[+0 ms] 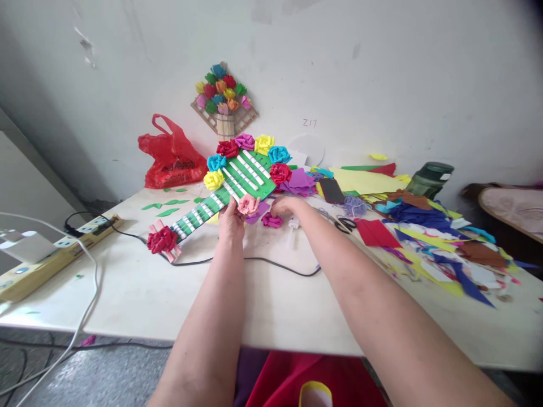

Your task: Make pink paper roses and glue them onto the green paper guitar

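Note:
A green guitar-shaped craft board leans tilted on the table, striped with white strips and edged with red, yellow, blue and magenta paper flowers. My left hand grips its lower edge, thumb up, beside a pink paper flower. The fingers behind the board are hidden. At the board's right, my right hand bends down with its fingers closed on a magenta paper flower; the fingertips are partly hidden. A dark red flower with pink strips sits at the neck's end.
Paper scraps spread over the right side, near scissors, a phone and a green bottle. A red bag stands behind left. A power strip lies left; a black cable crosses the table.

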`<action>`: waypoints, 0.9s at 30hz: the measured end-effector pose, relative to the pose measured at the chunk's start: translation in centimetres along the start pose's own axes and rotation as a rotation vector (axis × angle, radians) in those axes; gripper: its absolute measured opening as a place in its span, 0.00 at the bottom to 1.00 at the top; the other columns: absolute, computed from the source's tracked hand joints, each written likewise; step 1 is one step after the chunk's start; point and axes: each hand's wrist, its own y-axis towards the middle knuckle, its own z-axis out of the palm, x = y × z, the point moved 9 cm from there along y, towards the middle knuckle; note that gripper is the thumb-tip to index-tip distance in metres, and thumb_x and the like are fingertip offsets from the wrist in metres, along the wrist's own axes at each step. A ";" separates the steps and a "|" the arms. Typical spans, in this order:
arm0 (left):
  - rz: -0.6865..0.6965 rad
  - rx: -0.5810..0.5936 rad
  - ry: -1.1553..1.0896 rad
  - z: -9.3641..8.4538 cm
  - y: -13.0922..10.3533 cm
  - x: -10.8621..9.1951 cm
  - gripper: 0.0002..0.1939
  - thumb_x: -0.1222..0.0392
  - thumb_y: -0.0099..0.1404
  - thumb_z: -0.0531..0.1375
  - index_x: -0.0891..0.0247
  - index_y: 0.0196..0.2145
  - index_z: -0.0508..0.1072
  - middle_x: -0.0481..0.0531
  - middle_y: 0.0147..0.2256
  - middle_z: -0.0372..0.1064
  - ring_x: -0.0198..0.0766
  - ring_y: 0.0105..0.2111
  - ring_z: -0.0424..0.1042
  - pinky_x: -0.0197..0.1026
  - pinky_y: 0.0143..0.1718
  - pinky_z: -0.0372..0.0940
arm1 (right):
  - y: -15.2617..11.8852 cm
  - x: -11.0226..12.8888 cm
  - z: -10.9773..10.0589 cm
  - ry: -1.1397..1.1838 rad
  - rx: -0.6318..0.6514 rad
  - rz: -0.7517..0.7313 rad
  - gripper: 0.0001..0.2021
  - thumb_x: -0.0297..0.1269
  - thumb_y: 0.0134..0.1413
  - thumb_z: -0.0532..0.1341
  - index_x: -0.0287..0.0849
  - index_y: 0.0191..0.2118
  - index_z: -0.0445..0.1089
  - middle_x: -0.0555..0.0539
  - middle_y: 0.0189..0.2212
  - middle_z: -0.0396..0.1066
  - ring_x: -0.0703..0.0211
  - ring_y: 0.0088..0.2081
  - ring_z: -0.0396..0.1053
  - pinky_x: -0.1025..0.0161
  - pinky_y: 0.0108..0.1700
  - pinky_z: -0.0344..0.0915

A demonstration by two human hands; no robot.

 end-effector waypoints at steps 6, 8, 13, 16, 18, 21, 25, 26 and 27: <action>-0.002 -0.002 -0.017 0.0 0.0 -0.1 0.11 0.58 0.52 0.67 0.64 0.31 0.71 0.46 0.23 0.71 0.31 0.21 0.71 0.31 0.21 0.63 | -0.9 0.6 -0.1 0.108 -0.020 -0.115 0.03 0.30 0.35 0.63 0.39 0.23 0.68 0.48 0.24 0.67 0.58 0.28 0.64 0.63 0.28 0.56; 0.003 -0.007 -0.015 -0.1 0.0 -0.2 0.11 0.58 0.52 0.67 0.64 0.30 0.71 0.46 0.22 0.71 0.31 0.20 0.70 0.30 0.21 0.62 | -1.2 0.4 0.0 0.257 -0.068 -0.144 0.04 0.27 0.34 0.61 0.40 0.23 0.67 0.50 0.21 0.66 0.60 0.26 0.62 0.64 0.26 0.55; 0.029 -0.011 -0.011 -0.2 0.2 -0.3 0.11 0.58 0.53 0.67 0.64 0.31 0.71 0.45 0.23 0.70 0.31 0.21 0.71 0.31 0.23 0.63 | -2.7 -1.0 -0.1 0.664 -0.217 -0.152 0.08 0.23 0.31 0.58 0.39 0.25 0.66 0.54 0.18 0.62 0.64 0.22 0.60 0.66 0.25 0.55; 0.032 -0.012 0.008 -0.3 0.3 -0.2 0.12 0.57 0.51 0.67 0.64 0.29 0.70 0.45 0.21 0.69 0.31 0.20 0.70 0.32 0.23 0.64 | -4.2 -1.9 -0.8 0.910 -0.298 -0.184 0.12 0.23 0.30 0.59 0.39 0.29 0.66 0.54 0.20 0.66 0.64 0.23 0.61 0.67 0.26 0.57; 0.026 0.009 0.021 -0.1 0.3 0.0 0.13 0.56 0.50 0.68 0.65 0.28 0.70 0.45 0.21 0.69 0.31 0.20 0.70 0.32 0.23 0.64 | -5.4 -2.6 -1.2 1.035 -0.342 -0.214 0.14 0.24 0.30 0.59 0.39 0.31 0.67 0.52 0.22 0.68 0.64 0.25 0.63 0.66 0.28 0.58; 0.016 0.046 0.030 0.5 0.1 0.3 0.13 0.57 0.49 0.68 0.64 0.31 0.72 0.47 0.24 0.72 0.33 0.22 0.71 0.33 0.23 0.65 | -7.2 -3.8 -1.6 1.124 -0.417 -0.242 0.15 0.25 0.30 0.59 0.39 0.32 0.67 0.51 0.23 0.70 0.64 0.25 0.64 0.65 0.29 0.59; -0.008 0.056 0.050 1.0 -0.6 0.8 0.13 0.59 0.50 0.68 0.63 0.32 0.72 0.48 0.25 0.73 0.34 0.23 0.72 0.34 0.23 0.66 | -9.4 -5.4 -1.7 1.172 -0.513 -0.246 0.15 0.28 0.31 0.60 0.39 0.33 0.66 0.52 0.22 0.69 0.64 0.24 0.63 0.64 0.29 0.59; -0.014 0.063 0.061 1.2 -0.7 0.9 0.13 0.59 0.50 0.68 0.63 0.32 0.72 0.48 0.25 0.73 0.34 0.22 0.72 0.34 0.23 0.66 | -9.8 -5.8 -1.7 1.199 -0.542 -0.248 0.16 0.29 0.31 0.60 0.40 0.34 0.66 0.52 0.22 0.69 0.64 0.24 0.63 0.64 0.29 0.60; -0.020 0.071 0.073 1.3 -0.9 1.0 0.13 0.59 0.50 0.68 0.63 0.32 0.71 0.48 0.25 0.73 0.34 0.22 0.72 0.34 0.22 0.66 | -10.2 -6.1 -1.7 1.232 -0.576 -0.249 0.17 0.30 0.31 0.61 0.40 0.35 0.66 0.52 0.23 0.70 0.63 0.25 0.64 0.64 0.30 0.60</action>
